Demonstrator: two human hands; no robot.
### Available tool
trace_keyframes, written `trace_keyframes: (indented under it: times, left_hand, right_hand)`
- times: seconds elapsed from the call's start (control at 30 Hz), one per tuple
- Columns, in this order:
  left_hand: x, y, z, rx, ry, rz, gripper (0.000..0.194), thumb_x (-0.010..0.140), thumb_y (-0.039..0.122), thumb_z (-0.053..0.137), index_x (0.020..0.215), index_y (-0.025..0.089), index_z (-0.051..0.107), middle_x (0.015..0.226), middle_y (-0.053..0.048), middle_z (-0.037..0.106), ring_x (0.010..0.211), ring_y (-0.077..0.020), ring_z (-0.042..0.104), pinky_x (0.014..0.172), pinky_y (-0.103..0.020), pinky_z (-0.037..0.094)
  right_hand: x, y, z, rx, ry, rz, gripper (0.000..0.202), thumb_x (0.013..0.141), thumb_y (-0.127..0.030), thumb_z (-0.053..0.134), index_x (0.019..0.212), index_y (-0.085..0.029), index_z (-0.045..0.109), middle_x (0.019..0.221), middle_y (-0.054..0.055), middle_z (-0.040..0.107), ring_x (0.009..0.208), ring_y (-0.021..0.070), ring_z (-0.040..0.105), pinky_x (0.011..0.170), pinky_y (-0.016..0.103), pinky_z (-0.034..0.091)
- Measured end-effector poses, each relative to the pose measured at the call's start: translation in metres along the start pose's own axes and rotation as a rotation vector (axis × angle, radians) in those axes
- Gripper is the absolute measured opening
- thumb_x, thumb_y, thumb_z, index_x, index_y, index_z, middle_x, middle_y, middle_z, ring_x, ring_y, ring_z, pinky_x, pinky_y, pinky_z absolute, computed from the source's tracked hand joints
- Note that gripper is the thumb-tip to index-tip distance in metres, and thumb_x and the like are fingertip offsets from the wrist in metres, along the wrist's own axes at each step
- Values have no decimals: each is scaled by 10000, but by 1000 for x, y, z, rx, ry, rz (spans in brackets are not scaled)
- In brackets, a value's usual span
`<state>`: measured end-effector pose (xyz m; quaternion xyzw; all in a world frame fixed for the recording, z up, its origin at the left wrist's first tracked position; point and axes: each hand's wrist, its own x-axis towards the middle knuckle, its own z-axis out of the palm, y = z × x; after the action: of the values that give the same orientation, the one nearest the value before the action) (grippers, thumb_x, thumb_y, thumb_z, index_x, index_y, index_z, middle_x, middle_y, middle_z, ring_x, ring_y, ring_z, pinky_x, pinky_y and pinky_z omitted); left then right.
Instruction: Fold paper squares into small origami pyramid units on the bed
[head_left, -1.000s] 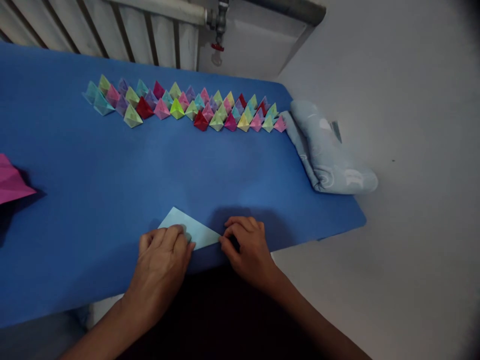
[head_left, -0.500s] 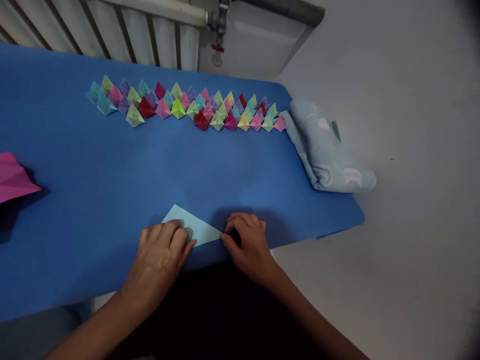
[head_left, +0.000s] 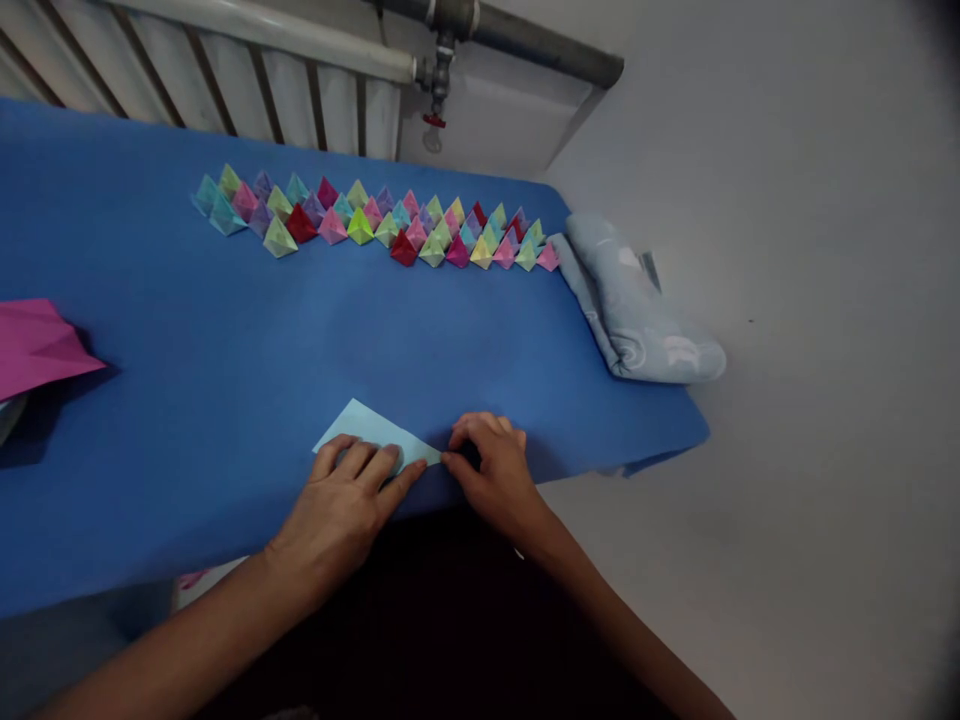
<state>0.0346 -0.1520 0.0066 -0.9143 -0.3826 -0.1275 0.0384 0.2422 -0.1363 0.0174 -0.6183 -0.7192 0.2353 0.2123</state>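
A pale blue sheet of paper (head_left: 367, 424), folded to a triangle, lies at the near edge of the blue table. My left hand (head_left: 341, 500) rests on it from the near side, fingers spread and pressing, the thumb stretched along the lower edge towards the right corner. That hand covers part of the paper. At the narrow right corner, my right hand (head_left: 491, 460) pinches the paper between thumb and forefinger, its other fingers curled.
Rows of small folded paper pieces (head_left: 360, 224) in many colours stand along the back of the blue table (head_left: 225, 350). A folded grey-blue cloth (head_left: 630, 310) lies at the right by the wall. Pink paper (head_left: 41, 345) is at the left edge; a radiator (head_left: 285, 95) stands behind.
My left hand has slid right along the paper, its thumb now close to the right corner. The right hand keeps its pinch there. The view has shifted slightly.
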Motion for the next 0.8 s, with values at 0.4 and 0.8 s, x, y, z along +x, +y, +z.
trace_keyframes:
  times: [0.4,0.8]
  left_hand:
    - [-43,1,-5,31,32,-71,463,895,31,367,1261,176,609,1238,-84,669,1100,-281,551,929,-447,366]
    - [-47,9,0,17,96,-143,436,879,8,394,1208,163,636,1219,-112,673,1055,-264,598,921,-433,399]
  right_hand:
    - [0,-3,-2,-6,-20,-13,86,816,-175,601,876,-234,620,985,4,645,965,206,527,843,372,297]
    - [-2,-5,-1,-60,2,-93,179,828,-119,532,945,-214,628,1054,52,669,987,221,549,860,384,339]
